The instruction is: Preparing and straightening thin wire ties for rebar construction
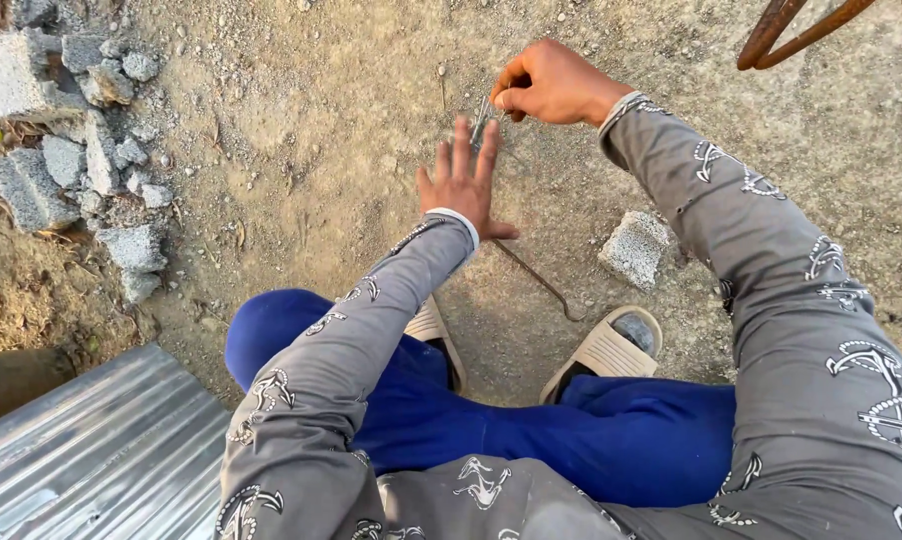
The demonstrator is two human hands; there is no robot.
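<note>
A thin wire (536, 278) was pressed to the ground by the flat, open left hand (463, 185); its upper end was pinched in the closed right hand (551, 85). Its lower end was already hooked; the upper looked unfinished.

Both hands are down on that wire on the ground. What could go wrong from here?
The left hand lies flat with spread fingers right beside the metal tool that the right hand pinches; a slip could nip the fingers. The thin wire ends in a hook near the sandal; it might snag or whip towards the foot if it springs.
</note>
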